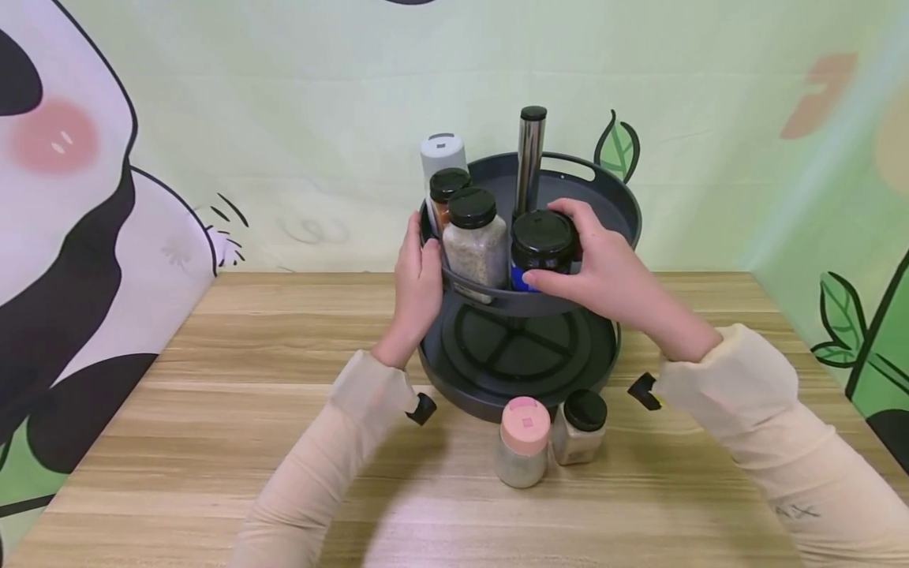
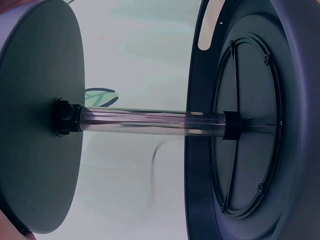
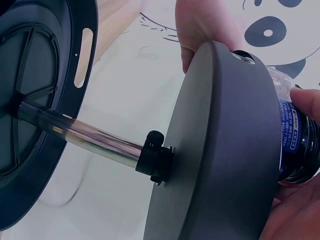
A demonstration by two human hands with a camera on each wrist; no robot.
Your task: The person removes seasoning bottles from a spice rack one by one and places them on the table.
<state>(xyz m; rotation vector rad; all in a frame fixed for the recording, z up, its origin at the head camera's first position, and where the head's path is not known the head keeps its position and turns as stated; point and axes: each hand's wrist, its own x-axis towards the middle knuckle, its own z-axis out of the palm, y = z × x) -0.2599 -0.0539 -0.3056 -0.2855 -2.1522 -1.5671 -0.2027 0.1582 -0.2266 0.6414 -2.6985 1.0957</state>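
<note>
My right hand (image 1: 604, 264) grips a dark jar (image 1: 543, 241) with a black lid and blue label, thumb and fingers around its sides. The jar is at the front of the upper tray (image 1: 568, 300) of a dark grey two-tier turntable rack; its blue label (image 3: 290, 125) shows in the right wrist view. At the tray's left side, my left hand (image 1: 419, 276) holds the rim. Beside the jar stands a clear jar (image 1: 476, 248) of pale grains with a black lid. Behind that are a black-lidded jar (image 1: 449, 189) with orange-brown contents and a white-capped container (image 1: 442, 154).
A shiny metal post (image 1: 530, 162) rises through the upper tray. Below is the lower tray (image 1: 454, 386), with a ribbed round base. In front of it on the wooden table (image 1: 284, 379) stand a pink-capped shaker (image 1: 524, 442) and a small black-lidded jar (image 1: 580, 430).
</note>
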